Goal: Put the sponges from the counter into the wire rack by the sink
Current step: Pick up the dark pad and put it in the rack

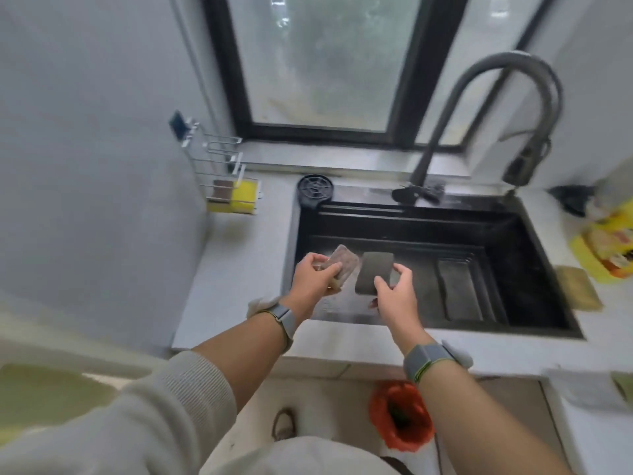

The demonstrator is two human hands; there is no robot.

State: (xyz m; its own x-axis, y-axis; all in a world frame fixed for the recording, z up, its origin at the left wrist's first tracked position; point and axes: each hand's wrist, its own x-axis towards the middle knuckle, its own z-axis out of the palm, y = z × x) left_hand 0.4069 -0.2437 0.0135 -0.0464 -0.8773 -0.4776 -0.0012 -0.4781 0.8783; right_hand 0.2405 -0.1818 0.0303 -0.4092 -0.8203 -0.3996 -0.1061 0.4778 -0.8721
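Note:
My left hand [313,281] grips a brownish scouring sponge [344,265] over the left edge of the black sink [534,269]. My right hand [397,293] holds a grey-green flat sponge [375,274] just to its right, also over the basin. The wire rack [219,159] hangs on the left wall above the counter. Its lowest tier holds a yellow sponge [244,197] with a brown-topped sponge [222,190] beside it. Both hands are well below and right of the rack.
A tall grey faucet [493,108] arches over the sink's back right. A round black drain cover [314,189] sits at the sink's back left corner. A yellow packet [608,245] and a greenish sponge [577,291] lie on the right counter.

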